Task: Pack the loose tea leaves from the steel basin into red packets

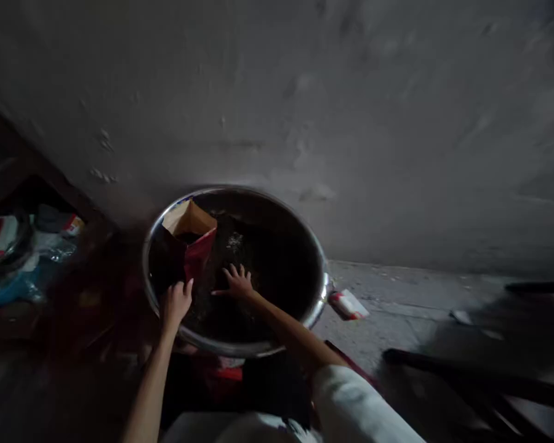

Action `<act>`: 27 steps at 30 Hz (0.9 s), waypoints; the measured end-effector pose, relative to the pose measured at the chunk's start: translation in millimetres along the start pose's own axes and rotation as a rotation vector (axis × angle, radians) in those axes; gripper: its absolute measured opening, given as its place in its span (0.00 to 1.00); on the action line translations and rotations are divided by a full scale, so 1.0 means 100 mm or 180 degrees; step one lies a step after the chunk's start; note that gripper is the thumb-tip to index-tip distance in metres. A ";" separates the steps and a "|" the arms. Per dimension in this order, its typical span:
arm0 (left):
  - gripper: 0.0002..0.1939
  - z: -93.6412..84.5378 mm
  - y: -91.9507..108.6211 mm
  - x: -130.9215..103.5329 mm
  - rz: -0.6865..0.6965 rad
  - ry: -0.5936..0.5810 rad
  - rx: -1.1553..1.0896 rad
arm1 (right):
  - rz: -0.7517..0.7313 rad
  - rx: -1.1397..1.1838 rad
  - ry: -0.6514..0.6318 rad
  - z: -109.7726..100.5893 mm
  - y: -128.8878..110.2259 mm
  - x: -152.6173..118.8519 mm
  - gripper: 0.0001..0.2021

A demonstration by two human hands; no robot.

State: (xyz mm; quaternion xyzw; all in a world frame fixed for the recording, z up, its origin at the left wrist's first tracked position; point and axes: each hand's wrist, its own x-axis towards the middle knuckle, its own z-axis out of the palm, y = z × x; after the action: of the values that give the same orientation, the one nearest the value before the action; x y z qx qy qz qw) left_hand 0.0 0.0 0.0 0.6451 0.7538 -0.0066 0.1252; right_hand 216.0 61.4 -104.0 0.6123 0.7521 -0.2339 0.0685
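A wide metal basin (311,240) holds dark loose material (235,243), too dim to name. Inside its left part a paper bag (199,251), red outside and tan inside, leans with its mouth up; something dark shows within. At the bag's lower near side is my left hand (177,303), its fingers curled and its thumb raised against the bag; the exact grip is partly hidden. My right hand (238,283) reaches over the middle of the basin, fingers spread, palm down on or just above the dark material, with nothing visible in it.
A grey wall (277,111) rises behind the basin. Right of the rim, a small white and red packet (348,305) lies near the basin's handle. Dark bars (471,375) stand at the lower right. Plastic bags and packets (28,264) are piled at the left.
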 end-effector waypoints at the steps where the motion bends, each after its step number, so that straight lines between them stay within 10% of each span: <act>1: 0.28 -0.01 0.01 -0.01 0.0000 0.0000 -0.0017 | -0.0037 -0.0017 0.0078 0.00 0.02 -0.04 0.54; 17: 0.25 -0.05 0.04 -0.10 0.0062 0.0200 -0.0262 | -0.0177 0.0528 -0.0506 0.37 -0.92 -0.41 0.51; 22: 0.25 -0.04 0.03 -0.09 0.0022 0.0225 -0.0256 | -0.0321 0.0258 -0.0140 0.34 -0.64 -0.19 0.48; 27: 0.25 -0.04 0.02 -0.09 0.0044 0.0210 -0.0264 | 0.0199 -0.0163 0.0446 0.16 0.27 -0.07 0.43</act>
State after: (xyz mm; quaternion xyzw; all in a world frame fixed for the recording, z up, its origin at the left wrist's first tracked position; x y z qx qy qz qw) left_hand 2.9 -7.6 5.9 0.6444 0.7526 0.0469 0.1270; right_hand 240.4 52.2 -122.3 0.6484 0.7413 -0.1689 0.0385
